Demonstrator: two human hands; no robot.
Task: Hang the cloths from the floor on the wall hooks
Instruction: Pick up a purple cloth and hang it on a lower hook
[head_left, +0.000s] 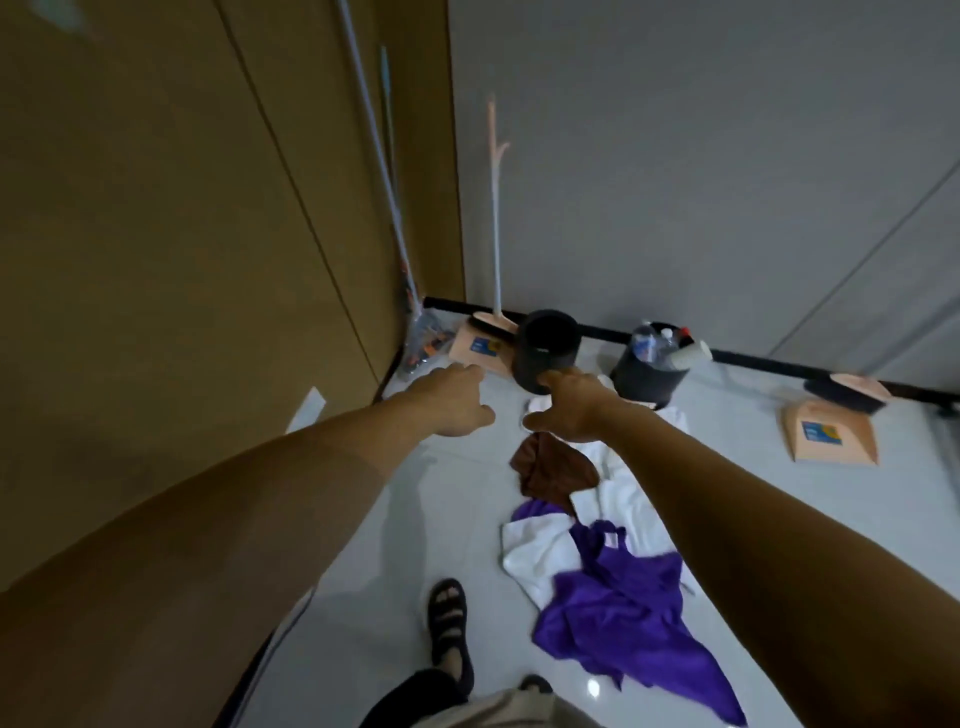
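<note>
Both hands reach forward with nothing in them: the left hand (457, 402) hangs loose, fingers spread downward over bare floor (395, 545), and the right hand (569, 405) is likewise unclenched, above the cloths. Below it a brown cloth (553, 473) lies bunched on a white cloth (618, 499), whose long axis runs from the near floor toward the far wall. A purple cloth (628, 618) sprawls across its near end, tapering toward the lower right. Beyond stands a black bin (545, 356).

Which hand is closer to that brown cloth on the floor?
Right. The right hand hovers just above the brown cloth; the left hand is off to its left, farther away.
</note>
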